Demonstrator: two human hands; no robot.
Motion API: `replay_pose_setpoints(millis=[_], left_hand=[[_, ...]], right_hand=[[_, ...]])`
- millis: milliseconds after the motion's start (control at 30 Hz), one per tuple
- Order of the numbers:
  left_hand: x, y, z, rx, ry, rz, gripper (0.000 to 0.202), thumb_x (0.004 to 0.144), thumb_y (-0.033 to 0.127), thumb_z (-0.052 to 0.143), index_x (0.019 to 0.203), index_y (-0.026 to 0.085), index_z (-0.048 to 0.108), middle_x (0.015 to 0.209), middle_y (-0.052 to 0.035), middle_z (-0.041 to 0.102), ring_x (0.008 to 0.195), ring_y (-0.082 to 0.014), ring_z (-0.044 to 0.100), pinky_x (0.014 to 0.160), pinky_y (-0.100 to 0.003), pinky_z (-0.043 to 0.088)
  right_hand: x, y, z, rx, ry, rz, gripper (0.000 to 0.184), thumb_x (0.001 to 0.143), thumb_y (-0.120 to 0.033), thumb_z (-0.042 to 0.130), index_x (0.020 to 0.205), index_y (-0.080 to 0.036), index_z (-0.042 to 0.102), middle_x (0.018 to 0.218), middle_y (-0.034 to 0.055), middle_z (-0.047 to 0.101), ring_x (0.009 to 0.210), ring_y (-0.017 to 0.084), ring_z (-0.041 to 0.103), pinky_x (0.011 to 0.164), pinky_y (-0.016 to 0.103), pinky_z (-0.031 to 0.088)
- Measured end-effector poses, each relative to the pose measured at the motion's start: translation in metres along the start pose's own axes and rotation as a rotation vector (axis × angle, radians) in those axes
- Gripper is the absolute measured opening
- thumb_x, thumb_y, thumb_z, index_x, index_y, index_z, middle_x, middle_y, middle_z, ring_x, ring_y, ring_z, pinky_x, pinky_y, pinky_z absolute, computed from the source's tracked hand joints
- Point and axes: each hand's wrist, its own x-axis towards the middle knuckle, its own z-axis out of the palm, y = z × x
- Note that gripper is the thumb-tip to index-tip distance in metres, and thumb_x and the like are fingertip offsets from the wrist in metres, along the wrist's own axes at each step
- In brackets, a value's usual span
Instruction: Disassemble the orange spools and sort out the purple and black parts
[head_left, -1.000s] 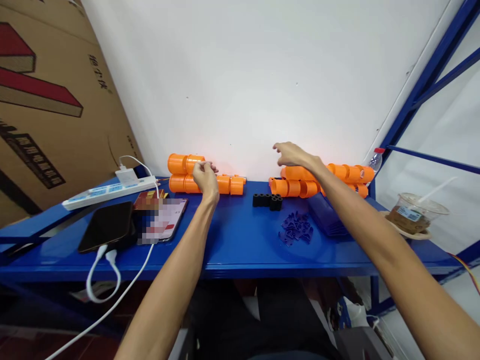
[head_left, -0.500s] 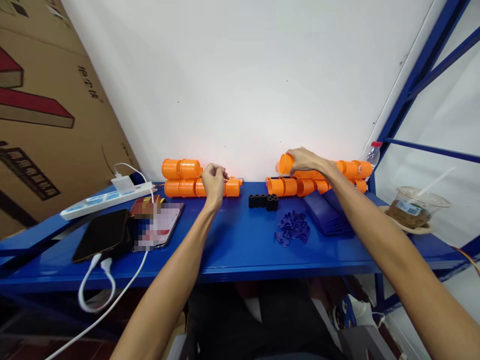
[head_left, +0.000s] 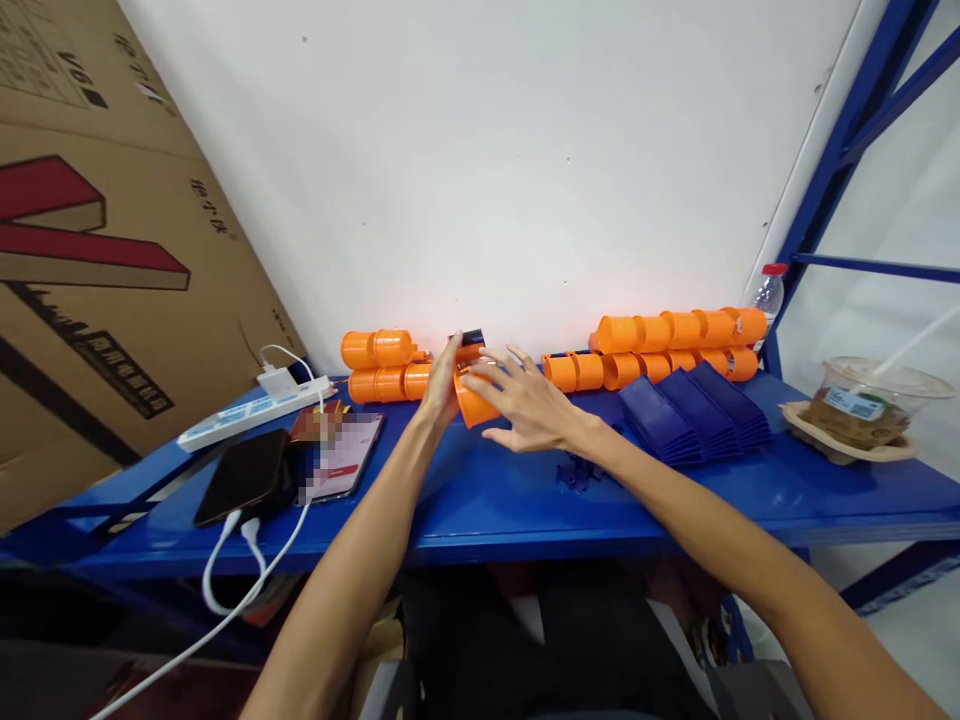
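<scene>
My left hand (head_left: pixel 442 388) is closed around the side of an orange plastic cup (head_left: pixel 474 408), which is tilted just above the table. A dark, shiny piece (head_left: pixel 470 338) shows at the far end of what that hand holds; I cannot tell how it is joined. My right hand (head_left: pixel 534 402) has its fingers spread, palm down, over the right side of the cup, and covers part of it. Below that hand lie small dark blue plastic pieces (head_left: pixel 577 472), partly hidden by the wrist. Fanned stacks of dark blue flat pieces (head_left: pixel 679 415) rest right of them.
Along the wall, orange cups lie in stacked rows at left (head_left: pixel 375 348) and right (head_left: pixel 667 330). A power strip (head_left: pixel 255 408), a black phone (head_left: pixel 244 475) and a cable occupy the left side. A drink cup (head_left: pixel 862 400) and a bottle (head_left: pixel 769 293) stand at right.
My right hand has come from the right-hand cup row to the middle, beside my left hand. An orange cup is now in my left hand. The view has shifted slightly.
</scene>
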Motion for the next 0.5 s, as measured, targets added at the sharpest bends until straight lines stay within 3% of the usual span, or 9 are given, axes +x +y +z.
replay_pose_setpoints(millis=[67,133,267,367,500], left_hand=[[-0.002,-0.002,0.0,-0.035,-0.034,-0.065,0.042,0.089,0.057,0.07,0.084,0.015,0.068,0.07,-0.0074,0.068,0.055,-0.0163,0.064,0.055,-0.029,0.056],[-0.006,-0.002,0.003,-0.054,-0.09,-0.118,0.039,0.091,0.053,0.067,0.083,0.015,0.068,0.069,-0.0071,0.066,0.054,-0.0167,0.064,0.055,-0.03,0.057],[-0.016,-0.004,0.021,0.002,-0.167,-0.161,0.031,0.091,0.045,0.065,0.087,0.015,0.068,0.069,-0.0059,0.065,0.053,-0.0174,0.064,0.054,-0.03,0.057],[-0.025,-0.01,0.031,0.047,-0.182,-0.211,0.028,0.091,0.045,0.065,0.091,0.017,0.066,0.069,-0.0042,0.064,0.053,-0.0166,0.064,0.058,-0.032,0.059],[-0.029,-0.016,0.032,0.138,-0.167,-0.208,0.041,0.09,0.059,0.067,0.081,0.02,0.06,0.059,0.0005,0.052,0.047,-0.0165,0.059,0.058,-0.036,0.06]], right_hand=[[-0.006,0.006,-0.001,0.11,0.062,0.071,0.046,0.092,-0.034,0.067,0.137,-0.023,0.063,0.144,0.0143,0.061,0.139,0.033,0.049,0.115,0.055,0.039],[-0.012,0.02,0.0,0.165,0.142,0.23,0.029,0.1,-0.037,0.057,0.123,-0.022,0.068,0.128,0.0128,0.069,0.124,0.029,0.058,0.108,0.048,0.045],[-0.02,0.043,0.009,0.094,0.173,0.482,0.032,0.107,-0.041,0.048,0.113,-0.015,0.067,0.111,0.0117,0.071,0.109,0.024,0.061,0.095,0.036,0.048],[-0.021,0.046,0.013,-0.036,0.077,0.494,0.037,0.108,-0.043,0.047,0.119,-0.012,0.064,0.114,0.015,0.071,0.11,0.026,0.06,0.089,0.035,0.047],[-0.015,0.036,0.006,-0.159,-0.073,0.446,0.038,0.111,-0.037,0.039,0.12,-0.008,0.063,0.112,0.0199,0.072,0.112,0.03,0.06,0.085,0.037,0.047]])
